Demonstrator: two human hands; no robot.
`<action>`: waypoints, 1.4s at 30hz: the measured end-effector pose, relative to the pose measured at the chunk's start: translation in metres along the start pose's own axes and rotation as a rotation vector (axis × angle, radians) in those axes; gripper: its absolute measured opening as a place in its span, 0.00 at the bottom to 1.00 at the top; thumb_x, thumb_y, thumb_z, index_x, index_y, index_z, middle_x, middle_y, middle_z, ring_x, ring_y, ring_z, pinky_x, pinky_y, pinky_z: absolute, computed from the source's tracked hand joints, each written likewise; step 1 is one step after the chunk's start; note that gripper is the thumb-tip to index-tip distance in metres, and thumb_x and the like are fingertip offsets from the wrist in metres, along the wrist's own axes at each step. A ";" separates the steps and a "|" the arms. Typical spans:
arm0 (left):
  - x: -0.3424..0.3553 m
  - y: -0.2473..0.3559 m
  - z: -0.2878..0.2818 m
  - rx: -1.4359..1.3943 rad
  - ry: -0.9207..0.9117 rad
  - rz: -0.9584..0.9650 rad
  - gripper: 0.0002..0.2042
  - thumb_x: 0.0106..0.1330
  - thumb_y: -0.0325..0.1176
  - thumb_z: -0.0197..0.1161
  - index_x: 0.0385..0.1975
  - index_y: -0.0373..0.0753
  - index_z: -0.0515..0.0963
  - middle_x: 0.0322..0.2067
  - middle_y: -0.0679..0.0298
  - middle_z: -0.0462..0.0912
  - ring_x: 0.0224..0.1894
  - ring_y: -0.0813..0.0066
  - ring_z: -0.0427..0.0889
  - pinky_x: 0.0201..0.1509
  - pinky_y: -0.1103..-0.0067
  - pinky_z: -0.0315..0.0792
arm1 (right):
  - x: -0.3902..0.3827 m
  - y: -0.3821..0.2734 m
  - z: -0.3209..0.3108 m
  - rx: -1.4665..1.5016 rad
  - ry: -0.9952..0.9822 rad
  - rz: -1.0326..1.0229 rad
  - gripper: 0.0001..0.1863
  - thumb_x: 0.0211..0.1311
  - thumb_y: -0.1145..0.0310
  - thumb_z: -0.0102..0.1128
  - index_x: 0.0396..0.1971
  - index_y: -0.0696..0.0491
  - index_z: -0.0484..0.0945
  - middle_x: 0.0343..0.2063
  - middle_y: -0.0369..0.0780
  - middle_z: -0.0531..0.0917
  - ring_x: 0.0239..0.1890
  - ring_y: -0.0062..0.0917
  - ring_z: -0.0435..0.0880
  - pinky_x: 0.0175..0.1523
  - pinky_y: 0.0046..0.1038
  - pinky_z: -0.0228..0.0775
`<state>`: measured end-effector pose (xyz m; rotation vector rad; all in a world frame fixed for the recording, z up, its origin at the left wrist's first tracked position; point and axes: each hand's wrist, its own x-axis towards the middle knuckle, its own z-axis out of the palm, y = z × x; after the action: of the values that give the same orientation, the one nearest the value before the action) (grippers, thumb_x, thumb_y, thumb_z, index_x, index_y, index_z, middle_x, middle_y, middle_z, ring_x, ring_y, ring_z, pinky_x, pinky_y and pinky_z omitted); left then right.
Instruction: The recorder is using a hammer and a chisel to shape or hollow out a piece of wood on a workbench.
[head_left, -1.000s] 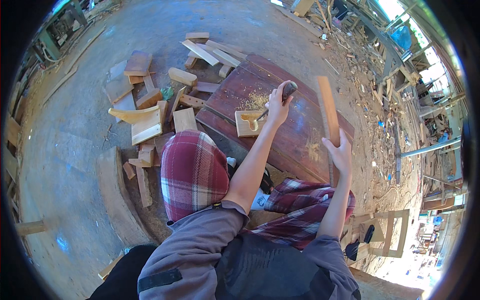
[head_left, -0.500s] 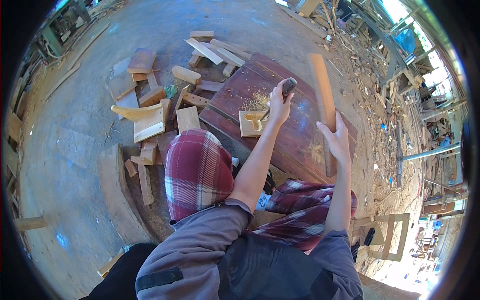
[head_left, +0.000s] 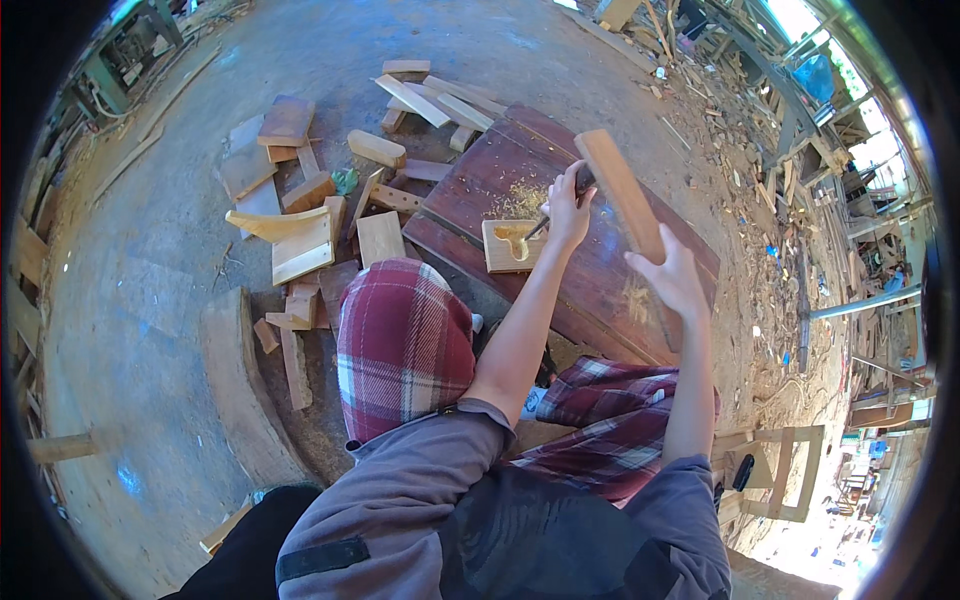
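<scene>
Down at the lower edge of the frame we've got our grey sleeves and plaid knees (head_left: 400, 340), and both arms reaching up toward the middle. Our right hand (head_left: 675, 280) is wrapped round the lower end of a long wooden mallet (head_left: 620, 190), which is raised and tilted up to the left. Our left hand (head_left: 567, 205) is clenched on a chisel (head_left: 545, 222), its tip angled down into a small pale block (head_left: 510, 245).

That block sits on a dark red board (head_left: 600, 290) at mid-frame, just beside our left hand. A rounded hollow is already cut into its top, and pale shavings (head_left: 520, 200) lie scattered just above it, so we judge the carving well begun. How deep the hollow goes we can't tell, and the block's outer edges look square and uncut.

Further out, upper left, offcuts and planks (head_left: 300, 250) lie strewn over the concrete floor (head_left: 150, 250).
</scene>
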<state>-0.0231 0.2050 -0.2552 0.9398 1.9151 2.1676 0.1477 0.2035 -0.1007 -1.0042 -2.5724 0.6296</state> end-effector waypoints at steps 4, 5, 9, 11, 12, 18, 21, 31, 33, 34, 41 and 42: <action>-0.004 0.008 0.006 0.009 -0.036 0.018 0.25 0.61 0.23 0.63 0.59 0.43 0.68 0.44 0.53 0.75 0.48 0.53 0.73 0.53 0.63 0.66 | 0.002 -0.013 -0.016 0.170 0.060 0.109 0.31 0.51 0.56 0.68 0.52 0.58 0.71 0.41 0.52 0.83 0.46 0.37 0.85 0.50 0.35 0.72; -0.006 0.010 0.007 0.016 -0.055 0.015 0.25 0.60 0.23 0.63 0.59 0.43 0.68 0.43 0.53 0.76 0.47 0.53 0.73 0.52 0.63 0.66 | 0.001 -0.005 -0.013 0.168 0.064 0.112 0.31 0.51 0.56 0.68 0.52 0.58 0.71 0.41 0.52 0.83 0.46 0.37 0.85 0.50 0.35 0.72; -0.014 -0.011 0.002 0.135 -0.040 -0.042 0.24 0.61 0.23 0.63 0.58 0.44 0.69 0.41 0.54 0.75 0.46 0.54 0.73 0.51 0.64 0.66 | -0.004 -0.002 -0.002 -0.061 -0.135 0.074 0.31 0.51 0.56 0.69 0.51 0.58 0.72 0.42 0.52 0.84 0.48 0.35 0.84 0.51 0.35 0.72; -0.019 -0.003 0.008 0.133 -0.093 0.009 0.24 0.61 0.24 0.63 0.58 0.45 0.70 0.40 0.55 0.75 0.45 0.54 0.73 0.49 0.64 0.66 | -0.008 0.016 -0.009 0.024 0.156 0.020 0.29 0.52 0.57 0.68 0.49 0.59 0.72 0.38 0.49 0.84 0.43 0.31 0.84 0.48 0.33 0.72; -0.016 -0.005 0.003 0.088 -0.095 0.000 0.23 0.61 0.24 0.62 0.58 0.46 0.70 0.40 0.56 0.75 0.44 0.54 0.73 0.48 0.63 0.66 | -0.010 -0.006 -0.021 0.136 0.091 0.087 0.27 0.54 0.57 0.68 0.48 0.59 0.72 0.34 0.45 0.83 0.36 0.26 0.81 0.44 0.30 0.71; -0.018 -0.001 -0.001 0.156 -0.070 0.019 0.23 0.62 0.24 0.62 0.58 0.46 0.70 0.41 0.56 0.75 0.44 0.53 0.73 0.48 0.63 0.66 | -0.014 0.004 -0.022 0.089 0.061 0.058 0.27 0.54 0.58 0.68 0.49 0.59 0.72 0.32 0.42 0.82 0.34 0.21 0.79 0.42 0.26 0.70; -0.018 0.006 0.001 0.113 -0.067 0.046 0.23 0.62 0.23 0.61 0.58 0.46 0.69 0.41 0.55 0.74 0.44 0.53 0.73 0.49 0.63 0.66 | -0.014 0.010 -0.014 0.083 0.058 0.088 0.29 0.54 0.58 0.68 0.52 0.59 0.72 0.33 0.43 0.82 0.34 0.23 0.80 0.42 0.27 0.70; -0.004 0.004 -0.003 0.006 0.017 0.016 0.24 0.63 0.23 0.61 0.60 0.44 0.67 0.45 0.54 0.74 0.46 0.53 0.73 0.51 0.63 0.66 | -0.013 0.012 -0.017 0.062 0.024 0.125 0.30 0.54 0.58 0.68 0.51 0.60 0.72 0.35 0.44 0.82 0.36 0.24 0.80 0.44 0.28 0.70; -0.005 0.003 -0.002 -0.032 0.105 0.081 0.25 0.62 0.22 0.61 0.60 0.47 0.68 0.43 0.55 0.72 0.46 0.52 0.71 0.51 0.62 0.65 | -0.014 0.015 -0.018 0.085 0.027 0.137 0.29 0.54 0.57 0.68 0.50 0.60 0.72 0.35 0.44 0.82 0.36 0.24 0.80 0.44 0.28 0.70; -0.005 0.003 -0.002 -0.032 0.105 0.081 0.25 0.62 0.22 0.61 0.60 0.47 0.68 0.43 0.55 0.72 0.46 0.52 0.71 0.51 0.62 0.65 | -0.014 0.016 -0.018 0.084 0.027 0.136 0.29 0.54 0.57 0.68 0.50 0.60 0.72 0.35 0.44 0.82 0.36 0.24 0.80 0.44 0.28 0.70; -0.001 0.008 -0.006 -0.034 0.151 0.042 0.24 0.63 0.22 0.61 0.60 0.46 0.67 0.43 0.55 0.72 0.45 0.52 0.71 0.51 0.63 0.65 | -0.015 0.024 -0.016 0.065 0.062 0.107 0.29 0.54 0.56 0.68 0.50 0.60 0.72 0.35 0.44 0.82 0.37 0.25 0.80 0.45 0.28 0.70; -0.001 0.007 -0.007 -0.039 0.153 0.035 0.24 0.63 0.22 0.60 0.59 0.46 0.68 0.43 0.55 0.72 0.45 0.52 0.71 0.51 0.63 0.65 | -0.014 0.023 -0.015 0.061 0.074 0.095 0.29 0.54 0.56 0.68 0.50 0.60 0.72 0.35 0.44 0.82 0.37 0.25 0.80 0.46 0.29 0.70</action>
<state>-0.0236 0.1975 -0.2489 0.8299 1.9267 2.3509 0.1771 0.2133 -0.1010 -1.1133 -2.4385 0.6784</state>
